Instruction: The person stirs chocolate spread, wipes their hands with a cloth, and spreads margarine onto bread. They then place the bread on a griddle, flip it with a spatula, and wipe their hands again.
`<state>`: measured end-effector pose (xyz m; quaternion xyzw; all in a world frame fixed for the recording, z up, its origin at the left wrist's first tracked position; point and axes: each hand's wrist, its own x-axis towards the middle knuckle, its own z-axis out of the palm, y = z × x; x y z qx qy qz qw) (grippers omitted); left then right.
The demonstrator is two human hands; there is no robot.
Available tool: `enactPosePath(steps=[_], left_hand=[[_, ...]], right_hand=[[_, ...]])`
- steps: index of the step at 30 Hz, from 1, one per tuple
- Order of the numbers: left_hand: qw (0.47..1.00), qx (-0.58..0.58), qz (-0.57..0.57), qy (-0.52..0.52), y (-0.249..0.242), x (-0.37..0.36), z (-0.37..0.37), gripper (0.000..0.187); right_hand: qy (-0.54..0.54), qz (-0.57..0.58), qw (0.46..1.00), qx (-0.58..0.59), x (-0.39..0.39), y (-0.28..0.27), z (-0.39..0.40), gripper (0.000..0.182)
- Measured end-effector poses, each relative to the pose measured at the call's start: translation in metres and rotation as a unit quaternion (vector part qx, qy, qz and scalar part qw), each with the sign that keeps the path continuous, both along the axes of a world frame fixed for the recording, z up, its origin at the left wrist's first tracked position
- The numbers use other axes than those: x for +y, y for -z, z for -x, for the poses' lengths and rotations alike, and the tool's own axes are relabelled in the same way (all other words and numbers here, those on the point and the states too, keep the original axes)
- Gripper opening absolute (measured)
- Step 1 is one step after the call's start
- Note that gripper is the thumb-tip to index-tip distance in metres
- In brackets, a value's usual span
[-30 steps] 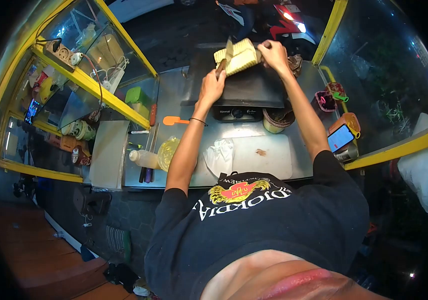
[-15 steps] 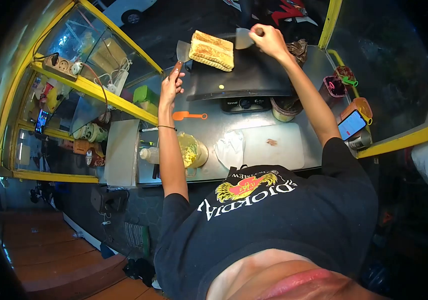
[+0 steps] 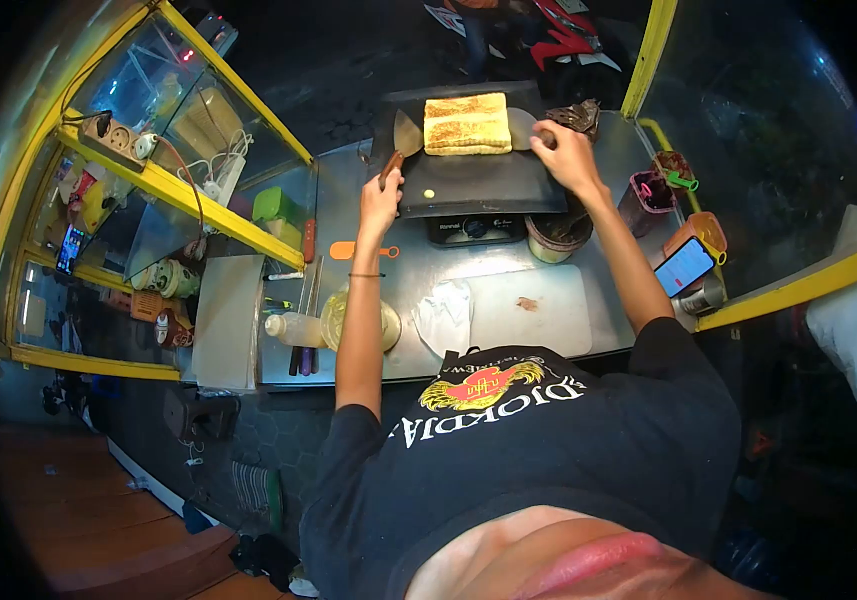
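Observation:
A thick block of toasted bread (image 3: 467, 125), browned on top, lies level on the black griddle (image 3: 488, 192). My left hand (image 3: 381, 207) is closed round the wooden handle of a scraper (image 3: 407, 132), whose metal blade is beside the bread's left side. On the other side, my right hand (image 3: 570, 160) grips a second scraper (image 3: 522, 124); its blade is at the bread's right edge and its handle is mostly hidden by the fingers. A small yellow blob (image 3: 429, 193) sits on the griddle's near left part.
Nearer me are a white cutting board (image 3: 538, 315), a white cloth (image 3: 442, 318), a tub of yellow spread (image 3: 389, 325) and a squeeze bottle (image 3: 293, 328). An orange spatula (image 3: 348, 250) lies left. Right are a dark-filled bucket (image 3: 556, 240) and a phone (image 3: 683, 266). Yellow-framed glass (image 3: 218, 205) stands left.
The bread block was tilted between the two scrapers and now lies level on the griddle. My hands have come lower, still holding the scrapers. The whole view has shifted a little.

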<state>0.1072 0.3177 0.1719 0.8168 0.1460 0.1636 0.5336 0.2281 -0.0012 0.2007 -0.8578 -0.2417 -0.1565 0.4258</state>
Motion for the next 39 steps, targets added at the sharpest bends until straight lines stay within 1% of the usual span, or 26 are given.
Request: enactPosePath(steps=[2,3,4,6,9,11,12,13,15,17,19,20,21,22,23,24,25,26,27,28,29,31,33,35,37,39], left_hand=[[0.999,-0.012,0.026,-0.036,-0.017,-0.005,0.022,0.044],[0.997,-0.009,0.059,-0.049,-0.023,-0.013,0.037,0.046],[0.994,-0.007,0.095,-0.061,-0.022,-0.021,0.05,0.048],[0.984,-0.043,0.169,-0.037,0.005,-0.051,0.067,0.054],[0.946,-0.038,0.321,-0.019,0.037,-0.094,0.077,0.047],[0.88,-0.014,0.475,0.005,0.05,-0.105,0.076,0.042],[0.813,-0.039,0.578,0.067,0.066,-0.103,0.075,0.039],[0.81,-0.044,0.581,0.068,0.067,-0.106,0.077,0.039],[0.752,-0.004,0.655,0.073,0.061,-0.113,0.09,0.037],[0.758,0.011,0.65,0.054,0.044,-0.119,0.117,0.031],[0.858,0.053,0.457,0.228,0.024,-0.108,0.145,0.027],[0.884,0.031,0.42,0.205,-0.003,-0.108,0.157,0.021],[0.883,0.028,0.423,0.2,-0.029,-0.106,0.169,0.021],[0.936,-0.005,0.303,0.181,-0.055,-0.099,0.177,0.019],[0.971,-0.036,0.178,0.159,-0.079,-0.09,0.186,0.022],[0.979,-0.043,0.101,0.171,-0.1,-0.077,0.197,0.023],[0.982,-0.052,0.023,0.183,-0.118,-0.065,0.208,0.024],[0.972,-0.131,-0.015,0.194,-0.133,-0.062,0.215,0.025],[0.955,-0.209,-0.054,0.205,-0.147,-0.061,0.223,0.027],[0.956,-0.219,-0.098,0.169,-0.166,-0.058,0.236,0.026],[0.954,-0.227,-0.143,0.132,-0.186,-0.057,0.248,0.026],[0.916,-0.351,-0.178,0.071,-0.22,-0.055,0.268,0.034],[0.843,-0.442,-0.304,0.037,-0.255,-0.051,0.292,0.053],[0.713,-0.575,-0.383,0.118,-0.298,-0.041,0.3,0.067],[0.693,-0.42,-0.562,0.166,-0.354,-0.045,0.348,0.065],[0.639,-0.431,-0.583,0.256,-0.384,-0.052,0.36,0.065]], right_hand=[[0.008,-0.074,0.997,0.028,-0.02,0.002,0.001,0.025],[-0.015,-0.16,0.975,0.153,-0.031,0.001,0.005,0.02],[-0.026,-0.193,0.964,0.181,-0.041,0.009,0.002,0.019],[-0.053,-0.238,0.936,0.252,-0.058,0.026,0.005,0.022],[-0.07,-0.28,0.878,0.382,-0.059,0.031,0.031,0.036],[-0.094,-0.243,0.889,0.377,-0.055,0.033,0.047,0.047],[-0.09,-0.205,0.901,0.372,-0.054,0.034,0.053,0.055],[-0.079,-0.197,0.919,0.333,-0.055,0.036,0.059,0.055],[0.007,-0.153,0.963,0.221,-0.056,0.027,0.073,0.052],[0.077,-0.174,0.979,0.066,-0.063,0.035,0.076,0.031],[0.092,-0.142,0.985,0.025,-0.066,0.031,0.087,0.023],[0.028,-0.153,0.984,0.082,-0.059,0.02,0.099,0.02],[-0.034,-0.162,0.976,0.142,-0.047,0.015,0.114,0.018],[-0.106,-0.189,0.952,0.216,-0.035,0.022,0.124,0.017],[-0.195,-0.125,0.97,0.076,-0.023,0.039,0.126,0.016],[-0.214,-0.07,0.941,0.254,-0.011,0.03,0.148,0.016],[-0.264,-0.039,0.943,0.2,0.004,0.051,0.16,0.017],[-0.285,-0.003,0.909,0.304,0.015,0.07,0.174,0.018],[-0.305,0.083,0.913,0.257,0.025,0.089,0.184,0.019],[-0.307,0.165,0.916,0.2,0.032,0.107,0.198,0.024],[-0.305,0.211,0.904,0.214,0.037,0.118,0.214,0.038],[-0.362,0.226,0.885,0.183,0.046,0.158,0.232,0.056],[-0.372,0.224,0.877,0.203,0.057,0.156,0.248,0.061],[-0.373,0.23,0.879,0.185,0.07,0.156,0.257,0.055],[-0.373,0.237,0.881,0.168,0.079,0.166,0.261,0.05],[-0.386,0.214,0.886,0.14,0.087,0.194,0.261,0.033]])
